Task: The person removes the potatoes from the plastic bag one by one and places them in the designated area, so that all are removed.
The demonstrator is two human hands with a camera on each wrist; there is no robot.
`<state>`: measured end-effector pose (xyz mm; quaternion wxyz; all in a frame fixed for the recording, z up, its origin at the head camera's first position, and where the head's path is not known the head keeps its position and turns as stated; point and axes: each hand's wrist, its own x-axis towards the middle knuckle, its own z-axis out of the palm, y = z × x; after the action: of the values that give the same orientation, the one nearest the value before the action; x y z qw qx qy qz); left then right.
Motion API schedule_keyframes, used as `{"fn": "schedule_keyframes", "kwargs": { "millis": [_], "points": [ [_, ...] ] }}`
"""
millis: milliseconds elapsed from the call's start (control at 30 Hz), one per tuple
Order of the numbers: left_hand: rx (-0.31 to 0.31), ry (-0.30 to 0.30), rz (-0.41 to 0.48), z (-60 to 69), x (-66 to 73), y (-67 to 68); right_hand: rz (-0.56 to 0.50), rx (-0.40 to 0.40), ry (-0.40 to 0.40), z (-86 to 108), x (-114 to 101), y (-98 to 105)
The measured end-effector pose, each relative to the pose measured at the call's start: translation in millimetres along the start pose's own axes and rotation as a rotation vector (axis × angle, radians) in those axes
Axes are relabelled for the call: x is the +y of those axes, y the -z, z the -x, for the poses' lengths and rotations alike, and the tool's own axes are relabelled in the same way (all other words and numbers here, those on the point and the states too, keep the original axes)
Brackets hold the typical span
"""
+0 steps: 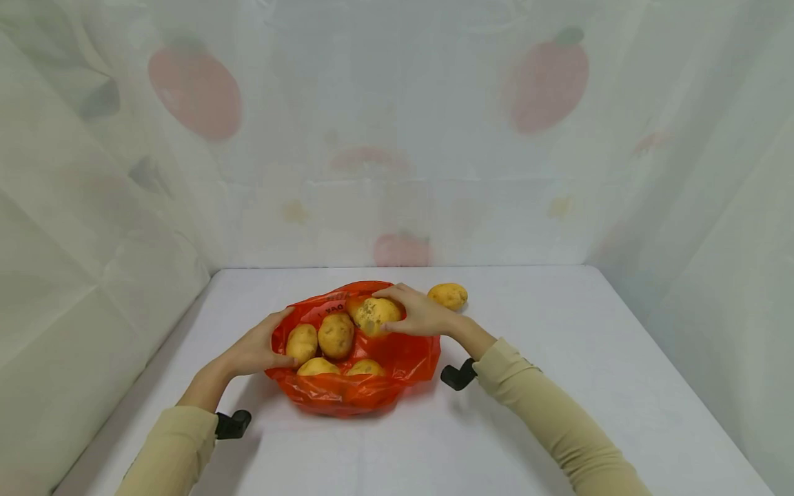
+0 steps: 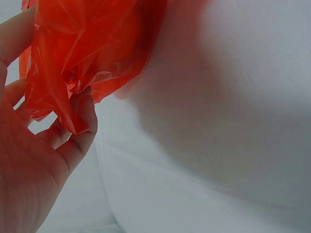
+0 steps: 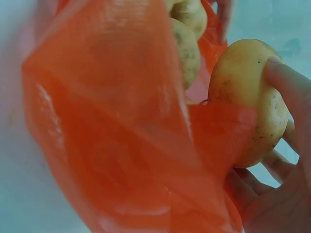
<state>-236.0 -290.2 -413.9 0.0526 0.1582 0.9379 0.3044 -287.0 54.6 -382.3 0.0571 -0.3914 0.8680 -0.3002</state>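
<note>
A red plastic bag (image 1: pixel 409 358) lies with its mouth spread wide, several potatoes (image 1: pixel 336 335) inside it. My left hand (image 1: pixel 257 344) grips the bag's left rim; in the left wrist view its fingers curl round the thin red film (image 2: pixel 53 73). At the bag's upper right, my right hand (image 1: pixel 422 313) holds a potato (image 1: pixel 375 316) over the opening. Close up in the right wrist view, thumb and fingers hold that potato (image 3: pixel 243 92), and a fold of the bag (image 3: pixel 116 121) covers part of its lower side.
One loose potato (image 1: pixel 448 295) lies on the white table (image 1: pixel 558 386) behind the right hand. Pale curtains with faint fruit prints (image 1: pixel 372 89) stand at the back and both sides. A black mount (image 1: pixel 459 375) sits at the right wrist, another (image 1: pixel 233 424) at the left.
</note>
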Motion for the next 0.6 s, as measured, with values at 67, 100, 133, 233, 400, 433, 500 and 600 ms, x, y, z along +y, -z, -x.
{"fn": "schedule_keyframes", "kwargs": {
  "millis": [67, 100, 133, 233, 400, 433, 500, 600],
  "points": [
    [-0.001, 0.002, 0.000, 0.1, 0.4, 0.1, -0.013, 0.016, 0.004, 0.9, 0.8, 3.6],
    [-0.002, 0.003, -0.001, 0.1, 0.4, 0.1, -0.019, 0.024, 0.008, 1.3, 1.2, 5.3],
    [-0.002, 0.005, -0.002, 0.2, 0.3, 0.2, -0.023, 0.028, 0.011, 1.7, 1.6, 6.8],
    [-0.001, 0.009, -0.005, 0.4, -0.2, 0.5, -0.043, 0.051, 0.028, 3.8, 2.3, 11.7],
    [-0.001, 0.006, -0.002, 1.0, -0.1, 0.9, -0.090, 0.076, 0.029, 9.5, 1.8, 20.2],
    [-0.001, 0.005, 0.000, 1.1, 0.2, 0.9, -0.098, 0.078, 0.027, 10.7, 1.7, 22.2],
    [-0.001, 0.004, 0.001, 1.3, 0.5, 0.9, -0.126, 0.085, 0.026, 13.0, 1.3, 25.9],
    [-0.001, 0.003, 0.002, 1.5, 1.0, 1.0, -0.156, 0.104, 0.019, 15.2, 2.0, 31.1]
  ]
}}
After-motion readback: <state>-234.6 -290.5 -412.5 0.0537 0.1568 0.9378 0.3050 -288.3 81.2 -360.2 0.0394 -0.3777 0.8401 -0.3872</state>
